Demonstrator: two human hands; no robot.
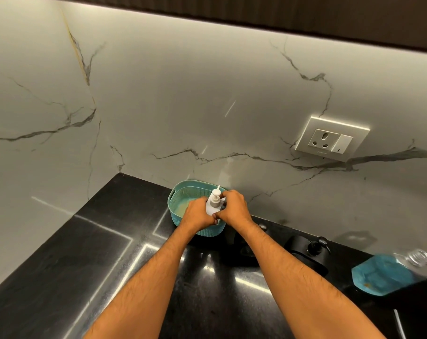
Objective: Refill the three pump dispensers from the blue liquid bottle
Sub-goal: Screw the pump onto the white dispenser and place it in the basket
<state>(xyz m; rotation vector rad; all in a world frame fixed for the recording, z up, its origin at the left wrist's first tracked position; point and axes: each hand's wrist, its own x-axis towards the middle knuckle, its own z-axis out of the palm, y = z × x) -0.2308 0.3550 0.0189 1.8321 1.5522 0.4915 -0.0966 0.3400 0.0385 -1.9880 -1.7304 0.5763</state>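
Observation:
A white pump dispenser stands upright in a teal plastic basket against the marble wall. My left hand grips its left side and my right hand wraps round its right side, so most of the bottle is hidden. Two black pump dispensers stand on the black counter: one partly behind my right forearm, the other further right. The blue liquid bottle lies tilted at the right edge, clear at its top end.
The black counter runs left and towards me. A wall socket with a switch sits on the marble backsplash at the right. A thin pale rod shows at the lower right.

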